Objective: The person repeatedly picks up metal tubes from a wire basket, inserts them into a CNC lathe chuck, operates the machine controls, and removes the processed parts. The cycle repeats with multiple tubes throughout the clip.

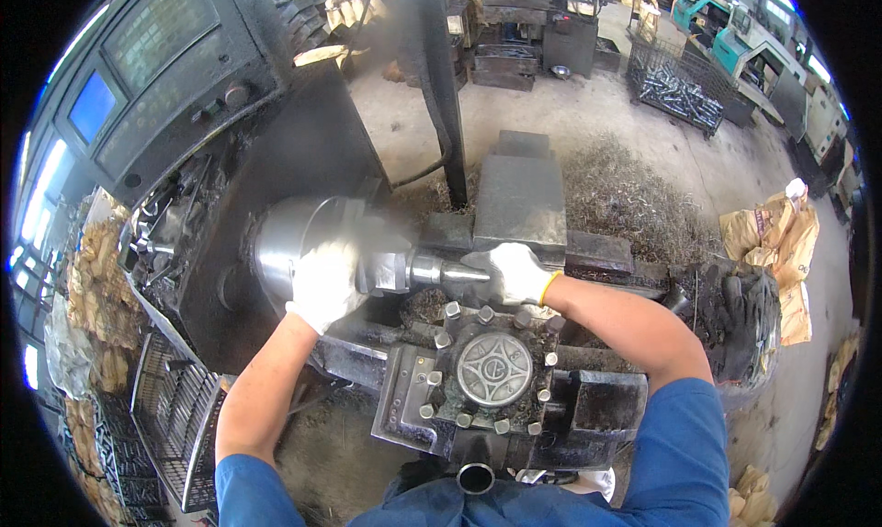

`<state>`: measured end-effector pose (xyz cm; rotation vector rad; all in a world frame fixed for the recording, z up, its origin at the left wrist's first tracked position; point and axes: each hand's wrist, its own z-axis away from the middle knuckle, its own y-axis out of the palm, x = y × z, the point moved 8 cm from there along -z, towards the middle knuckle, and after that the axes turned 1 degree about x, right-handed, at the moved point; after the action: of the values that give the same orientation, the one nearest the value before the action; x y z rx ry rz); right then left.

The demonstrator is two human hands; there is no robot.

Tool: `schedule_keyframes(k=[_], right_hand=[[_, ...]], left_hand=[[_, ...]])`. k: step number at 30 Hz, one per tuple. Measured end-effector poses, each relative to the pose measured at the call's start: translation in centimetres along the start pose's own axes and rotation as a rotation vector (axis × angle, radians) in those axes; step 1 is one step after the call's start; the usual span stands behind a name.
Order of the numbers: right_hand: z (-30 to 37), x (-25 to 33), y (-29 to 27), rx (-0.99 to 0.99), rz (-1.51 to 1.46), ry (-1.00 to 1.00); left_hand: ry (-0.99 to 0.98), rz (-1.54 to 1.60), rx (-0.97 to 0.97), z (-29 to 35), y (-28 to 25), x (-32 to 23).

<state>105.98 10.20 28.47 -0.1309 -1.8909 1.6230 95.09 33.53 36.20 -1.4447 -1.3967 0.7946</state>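
A shiny stepped metal shaft [427,271] lies level in front of the round lathe chuck [281,244]. Its left part is a thicker block with flat faces, and the right part narrows. My right hand [520,273], in a white glove with a yellow cuff, grips the narrow right end, its fingers curled round behind. Over the chuck's right side and the block's left end rests my left hand [326,284], also gloved in white. Blur smears its fingertips, and whether they touch chuck or shaft is unclear. Nearer me sits the square tool post [494,369] with several bolts.
A control panel [165,58] and dark guard [276,150] stand at the left. Metal chips [634,196] are heaped behind the lathe bed. Dark work gloves [735,311] lie at the right by a brown paper sack [776,238]. A wire bin [682,90] of metal parts stands farther back.
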Motion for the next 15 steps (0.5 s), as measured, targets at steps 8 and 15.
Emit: schedule_keyframes(k=[8,15], right_hand=[[0.5,0.2,1.2,-0.127,-0.013,-0.008],[0.4,0.3,0.4,-0.069,-0.080,0.014]], left_hand=[[0.033,-0.041,-0.037,0.2,0.0,0.3],[-0.017,-0.023,0.065,-0.1,0.9,0.4]])
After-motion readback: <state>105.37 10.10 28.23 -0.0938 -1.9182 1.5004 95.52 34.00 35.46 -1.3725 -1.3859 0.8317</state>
